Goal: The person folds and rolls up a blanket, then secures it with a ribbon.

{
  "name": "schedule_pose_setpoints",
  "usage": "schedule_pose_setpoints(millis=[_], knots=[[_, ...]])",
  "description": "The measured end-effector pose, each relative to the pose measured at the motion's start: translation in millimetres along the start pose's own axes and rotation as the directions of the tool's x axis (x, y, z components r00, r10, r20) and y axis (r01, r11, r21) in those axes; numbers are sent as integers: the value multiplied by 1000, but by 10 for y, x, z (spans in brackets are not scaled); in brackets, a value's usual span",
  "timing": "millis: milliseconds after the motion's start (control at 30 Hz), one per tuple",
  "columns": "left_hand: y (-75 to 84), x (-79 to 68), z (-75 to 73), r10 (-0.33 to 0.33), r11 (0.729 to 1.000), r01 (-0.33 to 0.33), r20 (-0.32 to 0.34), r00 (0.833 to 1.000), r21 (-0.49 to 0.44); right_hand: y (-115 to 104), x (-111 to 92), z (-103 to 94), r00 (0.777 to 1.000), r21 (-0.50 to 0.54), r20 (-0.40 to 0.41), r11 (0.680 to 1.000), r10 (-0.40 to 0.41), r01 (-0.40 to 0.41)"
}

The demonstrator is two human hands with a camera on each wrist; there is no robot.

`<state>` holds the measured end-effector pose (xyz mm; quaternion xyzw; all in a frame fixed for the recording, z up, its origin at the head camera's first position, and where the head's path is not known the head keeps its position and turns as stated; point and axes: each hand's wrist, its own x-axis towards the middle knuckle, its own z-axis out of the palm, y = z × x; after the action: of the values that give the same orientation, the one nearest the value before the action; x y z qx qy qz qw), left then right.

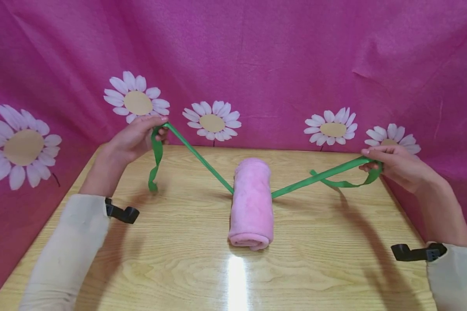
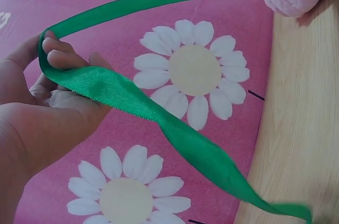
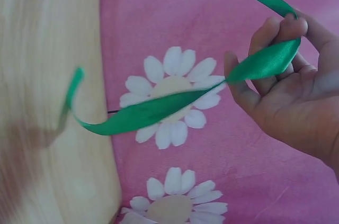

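Note:
A rolled pink towel (image 1: 251,203) lies on the table, one end toward me. Beneath it runs a green ribbon (image 1: 200,159), which comes out on both sides and slopes up to my hands. My left hand (image 1: 134,137) pinches the ribbon above the table's far left part, and a loose tail hangs from the fingers. Out to the right, my right hand (image 1: 401,166) pinches the other length, its tail curling back toward the towel. In the left wrist view the ribbon (image 2: 196,152) twists below the palm; the right wrist view shows the other tail (image 3: 143,112) dangling.
The wooden table (image 1: 171,259) reaches a magenta cloth (image 1: 272,65) printed with white daisies, standing behind and at both sides. Black wrist mounts (image 1: 121,212) sit at both sleeve cuffs. A bright light reflection lies on the wood in front of the towel.

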<state>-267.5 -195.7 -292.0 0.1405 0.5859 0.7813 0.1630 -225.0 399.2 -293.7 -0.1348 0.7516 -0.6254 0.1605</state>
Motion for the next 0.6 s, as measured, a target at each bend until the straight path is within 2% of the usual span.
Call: schedule_pose_setpoints(millis=[100, 300, 467, 600], knots=[[15, 7, 14, 0, 1000, 0, -20, 1000, -20, -58, -15, -25, 1000, -48, 24, 999, -4, 6], [37, 31, 45, -3, 997, -3, -73, 997, -80, -127, -38, -98, 995, -36, 104, 999, -3, 6], [52, 62, 62, -28, 989, 12, -109, 994, -144, -147, -83, -187, 992, -14, 125, 1000, 14, -12], [59, 83, 61, -42, 979, 14, -135, 990, -202, -144, -110, -242, 989, 26, 144, 1000, -16, 12]])
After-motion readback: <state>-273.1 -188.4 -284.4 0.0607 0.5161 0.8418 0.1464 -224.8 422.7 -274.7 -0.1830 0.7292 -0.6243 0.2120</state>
